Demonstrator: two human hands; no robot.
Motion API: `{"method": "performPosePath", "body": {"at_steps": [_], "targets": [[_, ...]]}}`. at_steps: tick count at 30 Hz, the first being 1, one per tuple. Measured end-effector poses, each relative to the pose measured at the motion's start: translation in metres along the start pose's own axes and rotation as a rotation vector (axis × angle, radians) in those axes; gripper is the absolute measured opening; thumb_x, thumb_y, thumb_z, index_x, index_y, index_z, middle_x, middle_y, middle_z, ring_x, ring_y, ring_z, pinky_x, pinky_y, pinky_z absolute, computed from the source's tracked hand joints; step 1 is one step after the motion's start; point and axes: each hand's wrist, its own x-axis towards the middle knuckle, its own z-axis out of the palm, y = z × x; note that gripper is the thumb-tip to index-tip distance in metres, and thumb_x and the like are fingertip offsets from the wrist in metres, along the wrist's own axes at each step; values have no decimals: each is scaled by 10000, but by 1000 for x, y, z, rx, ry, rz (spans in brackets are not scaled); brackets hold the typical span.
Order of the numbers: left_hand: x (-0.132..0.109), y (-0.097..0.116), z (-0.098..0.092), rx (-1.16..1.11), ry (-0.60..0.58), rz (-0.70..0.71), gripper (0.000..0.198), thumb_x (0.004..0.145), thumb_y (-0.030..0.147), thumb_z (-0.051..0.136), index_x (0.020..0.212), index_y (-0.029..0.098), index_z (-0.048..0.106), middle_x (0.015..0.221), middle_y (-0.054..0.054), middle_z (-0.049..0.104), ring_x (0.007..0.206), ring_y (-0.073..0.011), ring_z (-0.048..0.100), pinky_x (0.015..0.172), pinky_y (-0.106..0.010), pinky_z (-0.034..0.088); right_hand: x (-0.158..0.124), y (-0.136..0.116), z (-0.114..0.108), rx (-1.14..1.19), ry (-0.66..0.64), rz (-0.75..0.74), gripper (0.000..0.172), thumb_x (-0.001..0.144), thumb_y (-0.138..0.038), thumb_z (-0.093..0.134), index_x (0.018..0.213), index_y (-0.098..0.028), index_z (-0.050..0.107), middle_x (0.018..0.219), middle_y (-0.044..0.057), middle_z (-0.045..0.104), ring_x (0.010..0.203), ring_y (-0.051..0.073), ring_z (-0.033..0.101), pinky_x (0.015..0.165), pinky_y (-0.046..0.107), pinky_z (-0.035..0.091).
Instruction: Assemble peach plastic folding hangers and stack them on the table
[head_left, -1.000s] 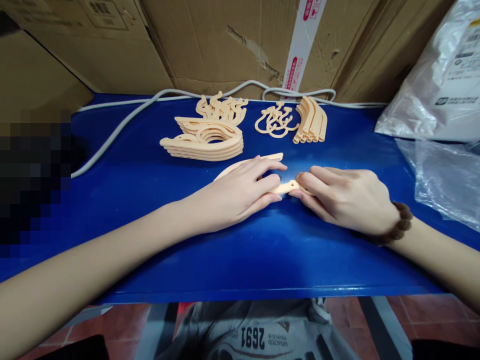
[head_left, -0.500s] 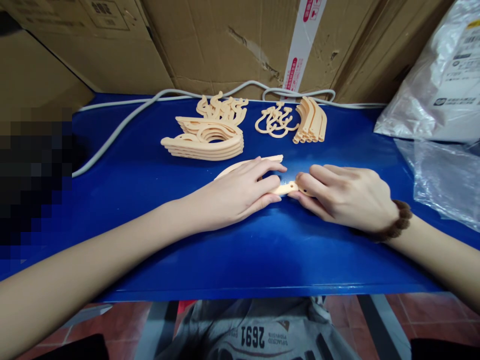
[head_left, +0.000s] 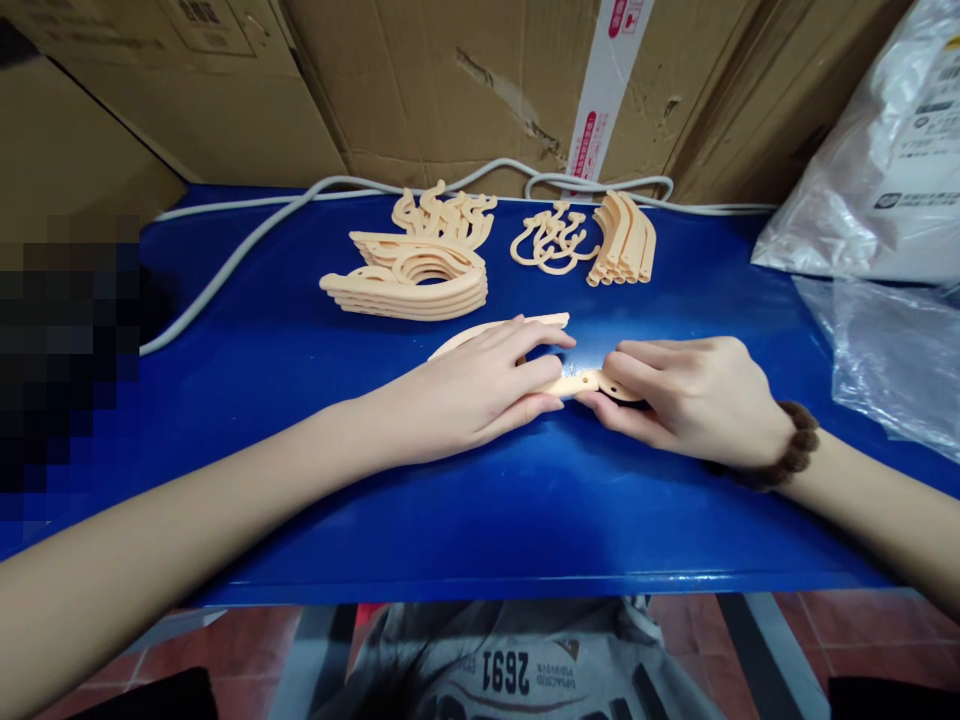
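My left hand lies flat, fingers together, pressing a peach plastic hanger arm onto the blue table. My right hand pinches a second peach hanger piece at the spot where it meets the first one, just right of my left fingertips. A brown bead bracelet sits on my right wrist. Most of both pieces is hidden under my hands.
Behind lie a stack of peach hanger arms, a cluster of hooks and a row of curved pieces. A white cable runs along the back. Cardboard boxes wall the rear; plastic bags sit at right.
My right hand has shifted slightly right and flattened, showing more of the small piece between the hands. The left hand has hardly moved.
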Motion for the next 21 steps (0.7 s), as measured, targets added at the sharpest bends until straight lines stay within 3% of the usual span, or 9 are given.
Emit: {"method": "performPosePath", "body": {"at_steps": [14, 19, 21], "targets": [[0, 2, -3, -21, -35, -2, 221, 1043, 298, 391, 963, 179, 559, 1436, -127, 491, 1426, -262, 389, 1185, -456, 333, 2, -2, -5, -81, 42, -67, 406, 1010, -379, 462, 662, -184, 537, 570, -21, 532, 513, 109, 540, 501, 275, 285], [-1, 6, -6, -123, -19, -82, 219, 1035, 374, 421, 981, 195, 535, 1431, -116, 520, 1450, -276, 358, 1216, -608, 171, 1, -2, -7, 84, 5, -126, 436, 1005, -407, 434, 634, -192, 510, 531, -22, 490, 467, 110, 460, 503, 283, 260], [-1, 5, -7, -185, 26, -151, 178, 1022, 328, 431, 1017, 191, 545, 1429, -118, 520, 1437, -271, 376, 1199, -594, 229, 0, -5, -10, 232, -41, -184, 469, 1001, -461, 430, 617, -197, 486, 518, -25, 470, 464, 109, 426, 512, 286, 261]]}}
